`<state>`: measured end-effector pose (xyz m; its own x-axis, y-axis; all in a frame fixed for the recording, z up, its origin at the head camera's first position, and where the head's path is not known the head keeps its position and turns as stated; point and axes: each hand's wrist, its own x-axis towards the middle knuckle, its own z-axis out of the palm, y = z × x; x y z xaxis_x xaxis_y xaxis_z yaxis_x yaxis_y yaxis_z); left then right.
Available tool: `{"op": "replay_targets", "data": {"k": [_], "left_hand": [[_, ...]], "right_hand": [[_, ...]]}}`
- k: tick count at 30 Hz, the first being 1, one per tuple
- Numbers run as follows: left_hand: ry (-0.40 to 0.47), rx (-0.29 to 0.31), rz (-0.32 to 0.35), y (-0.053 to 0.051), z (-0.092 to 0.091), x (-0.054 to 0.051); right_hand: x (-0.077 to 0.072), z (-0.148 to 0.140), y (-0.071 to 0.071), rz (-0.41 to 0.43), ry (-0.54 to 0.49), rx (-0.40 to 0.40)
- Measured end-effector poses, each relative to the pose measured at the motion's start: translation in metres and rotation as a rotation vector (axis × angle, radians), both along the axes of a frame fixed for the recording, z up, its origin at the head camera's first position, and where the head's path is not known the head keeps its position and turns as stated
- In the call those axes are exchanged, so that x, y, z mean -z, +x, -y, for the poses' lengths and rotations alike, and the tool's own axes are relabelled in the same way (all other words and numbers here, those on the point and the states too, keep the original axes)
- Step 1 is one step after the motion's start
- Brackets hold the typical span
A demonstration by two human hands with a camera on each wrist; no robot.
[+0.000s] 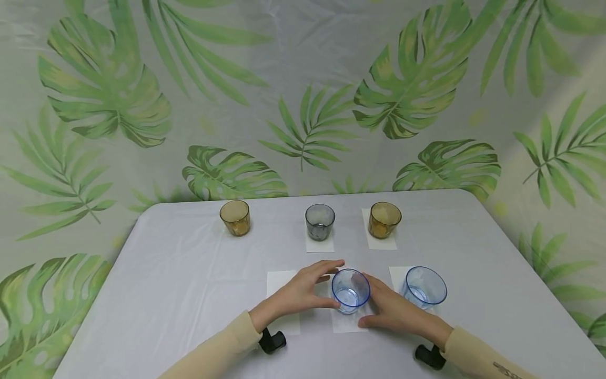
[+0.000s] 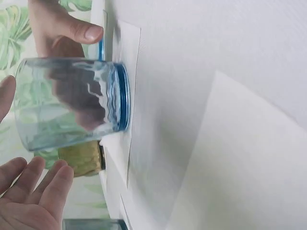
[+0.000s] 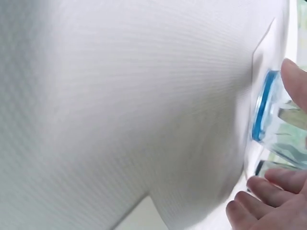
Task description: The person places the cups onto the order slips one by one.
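Note:
A clear blue glass [image 1: 349, 298] stands upright on a white paper slip [image 1: 349, 325] at the table's front middle. To its left, my left hand [image 1: 306, 288] spreads thumb and fingers around it. In the left wrist view the left fingers [image 2: 55, 184] appear apart from the glass [image 2: 72, 103]. My right hand [image 1: 395, 308] is at the glass's right side, its thumb and fingers parted. The right wrist view has the glass [image 3: 276, 120] between the right thumb and fingers, with no clear grip; any contact is partly hidden.
A second blue glass [image 1: 425, 288] stands close behind the right hand, on paper. Farther back are a grey glass [image 1: 320, 223] and an amber glass [image 1: 384, 221] on slips, plus another amber glass [image 1: 235, 218] on the cloth. A paper slip [image 1: 279, 281] lies partly under the left hand.

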<state>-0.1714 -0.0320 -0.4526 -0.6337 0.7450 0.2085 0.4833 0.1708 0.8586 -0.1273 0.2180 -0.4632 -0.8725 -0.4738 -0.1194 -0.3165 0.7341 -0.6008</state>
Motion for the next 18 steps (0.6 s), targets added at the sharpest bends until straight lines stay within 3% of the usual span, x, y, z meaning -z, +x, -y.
{"op": "replay_targets", "data": {"k": [6,12,18], "left_hand": [[0.025,-0.053,0.013,-0.004,0.018,-0.002],[0.016,-0.131,-0.001,-0.010,0.040,-0.005],[0.030,-0.208,-0.032,-0.016,0.063,-0.010]], "right_hand": [[-0.005,-0.001,0.000,-0.045,-0.030,0.017],[-0.019,-0.002,0.001,-0.088,-0.040,-0.010],[-0.032,0.000,0.002,-0.063,-0.054,-0.031]]}}
